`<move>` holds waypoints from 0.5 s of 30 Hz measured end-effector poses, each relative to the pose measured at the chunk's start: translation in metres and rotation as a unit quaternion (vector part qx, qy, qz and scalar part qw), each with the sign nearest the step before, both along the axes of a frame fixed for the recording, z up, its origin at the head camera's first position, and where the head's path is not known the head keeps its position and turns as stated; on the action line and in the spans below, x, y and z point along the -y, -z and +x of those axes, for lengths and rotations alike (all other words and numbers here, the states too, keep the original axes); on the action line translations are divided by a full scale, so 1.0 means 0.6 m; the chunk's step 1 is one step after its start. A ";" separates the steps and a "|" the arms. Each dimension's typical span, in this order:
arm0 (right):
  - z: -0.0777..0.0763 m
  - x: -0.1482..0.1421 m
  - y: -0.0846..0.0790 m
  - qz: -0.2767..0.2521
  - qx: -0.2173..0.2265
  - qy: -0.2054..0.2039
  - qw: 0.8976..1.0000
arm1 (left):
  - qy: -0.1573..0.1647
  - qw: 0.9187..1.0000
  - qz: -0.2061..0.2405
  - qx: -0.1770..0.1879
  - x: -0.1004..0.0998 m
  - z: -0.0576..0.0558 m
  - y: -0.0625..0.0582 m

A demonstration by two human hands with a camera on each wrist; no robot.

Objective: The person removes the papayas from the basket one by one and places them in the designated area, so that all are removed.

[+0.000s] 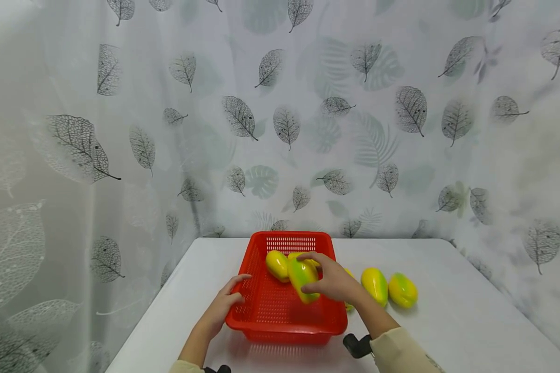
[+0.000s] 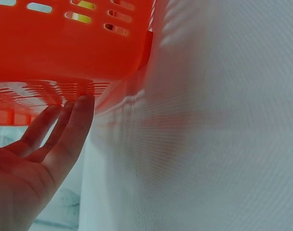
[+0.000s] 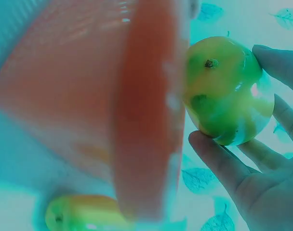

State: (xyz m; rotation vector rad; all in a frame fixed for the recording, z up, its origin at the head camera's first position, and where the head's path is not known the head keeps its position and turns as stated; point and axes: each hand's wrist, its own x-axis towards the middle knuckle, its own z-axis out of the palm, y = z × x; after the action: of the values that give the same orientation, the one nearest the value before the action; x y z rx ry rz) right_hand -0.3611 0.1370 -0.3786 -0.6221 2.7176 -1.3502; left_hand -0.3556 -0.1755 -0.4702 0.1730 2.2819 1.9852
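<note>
A red plastic basket (image 1: 280,327) with slotted walls stands on the table. My left hand (image 1: 221,305) grips its left rim; in the left wrist view the fingers (image 2: 72,127) lie along the outside of the basket wall. My right hand (image 1: 333,280) holds a shiny yellow-green mango (image 1: 303,280) above the basket's inside, thumb and fingers spread round its sides. The same mango (image 3: 226,91) shows its stem end in the right wrist view. Inside the basket lies a yellow mango (image 1: 277,266), and another behind the held one is mostly hidden.
Right of the basket on the white table (image 1: 471,321) lie a yellow-green mango (image 1: 375,286) and another mango (image 1: 403,290). One more is partly hidden behind my right hand and forearm. A leaf-patterned curtain (image 1: 308,129) hangs behind the table.
</note>
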 end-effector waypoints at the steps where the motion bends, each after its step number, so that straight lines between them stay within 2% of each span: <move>1: 0.001 -0.005 -0.003 0.000 0.000 0.005 1.000 | -0.001 1.000 0.001 0.000 0.000 0.000 0.000; 7: 0.002 -0.046 -0.012 -0.001 0.003 0.021 1.000 | 0.000 1.000 0.001 -0.003 0.002 0.005 0.001; 15: 0.000 -0.109 -0.034 0.014 -0.001 0.037 0.999 | 0.006 1.000 -0.006 -0.009 0.001 0.000 0.000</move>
State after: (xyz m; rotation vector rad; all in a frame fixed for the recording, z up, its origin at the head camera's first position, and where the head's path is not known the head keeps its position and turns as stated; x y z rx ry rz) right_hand -0.3613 0.2027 -0.3585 -0.5256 2.7817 -1.3245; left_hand -0.3558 -0.1763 -0.4699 0.2031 2.2991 1.9713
